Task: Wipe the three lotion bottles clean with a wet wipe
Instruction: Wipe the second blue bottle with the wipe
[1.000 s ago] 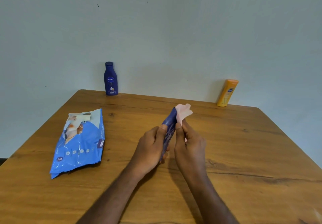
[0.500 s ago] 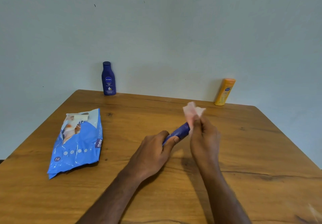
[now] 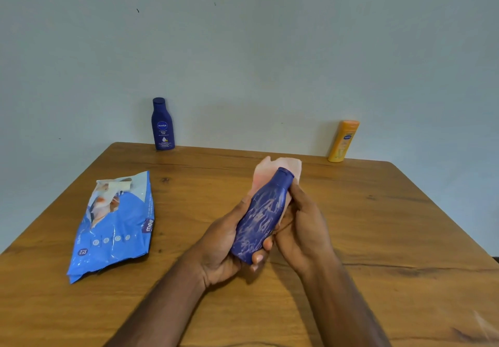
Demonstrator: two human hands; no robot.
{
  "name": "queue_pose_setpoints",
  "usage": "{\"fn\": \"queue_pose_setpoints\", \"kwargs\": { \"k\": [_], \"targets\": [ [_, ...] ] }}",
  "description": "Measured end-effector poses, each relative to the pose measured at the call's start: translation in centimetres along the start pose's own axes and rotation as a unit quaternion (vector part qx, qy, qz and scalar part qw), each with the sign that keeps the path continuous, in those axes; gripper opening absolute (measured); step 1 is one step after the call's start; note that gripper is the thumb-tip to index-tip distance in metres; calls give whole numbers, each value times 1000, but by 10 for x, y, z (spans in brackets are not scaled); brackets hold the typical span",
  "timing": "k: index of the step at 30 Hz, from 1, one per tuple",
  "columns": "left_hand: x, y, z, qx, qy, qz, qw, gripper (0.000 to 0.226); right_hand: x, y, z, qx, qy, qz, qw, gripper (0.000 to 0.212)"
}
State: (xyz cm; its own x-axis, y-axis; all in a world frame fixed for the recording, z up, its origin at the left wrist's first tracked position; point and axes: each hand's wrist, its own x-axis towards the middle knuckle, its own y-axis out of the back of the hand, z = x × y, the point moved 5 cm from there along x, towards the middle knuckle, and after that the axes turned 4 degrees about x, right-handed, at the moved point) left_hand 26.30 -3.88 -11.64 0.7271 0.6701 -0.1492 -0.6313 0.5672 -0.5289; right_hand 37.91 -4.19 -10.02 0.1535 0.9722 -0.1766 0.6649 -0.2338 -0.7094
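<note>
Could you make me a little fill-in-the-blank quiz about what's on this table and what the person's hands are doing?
1. The left hand grips a dark blue bottle streaked with ____ smears.
2. The wet wipe sits behind that bottle, held by the ____ hand.
3. The bottle standing at the table's far right edge is ____ in colour.
4. The wipes pack lies to the ____ of both hands.

Missing words: white; right; yellow; left

From my headset feed I see two bare forearms reaching in from the bottom edge, with no sleeve showing on either. My left hand and my right hand wear no gloves, rings or watch. One short, pale fingernail shows on the left hand.
</note>
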Motion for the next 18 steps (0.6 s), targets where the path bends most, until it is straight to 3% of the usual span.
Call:
{"fn": "queue_pose_setpoints", "kwargs": {
  "k": [4, 9, 15, 18],
  "targets": [
    [4, 3, 2, -18, 3, 25, 1000, 61, -3, -2, -9, -79, 58, 12, 995, 45],
    [7, 15, 8, 16, -9, 89, 996, 62, -12, -14, -10, -150, 103, 3, 983, 31],
    [8, 8, 7, 41, -24, 108, 993, 56, -7, -8, -4, -145, 121, 11, 982, 34],
    [10, 15, 8, 46, -39, 121, 991, 61, -8, -13, 4, -199, 142, -16, 970, 36]
  ]
}}
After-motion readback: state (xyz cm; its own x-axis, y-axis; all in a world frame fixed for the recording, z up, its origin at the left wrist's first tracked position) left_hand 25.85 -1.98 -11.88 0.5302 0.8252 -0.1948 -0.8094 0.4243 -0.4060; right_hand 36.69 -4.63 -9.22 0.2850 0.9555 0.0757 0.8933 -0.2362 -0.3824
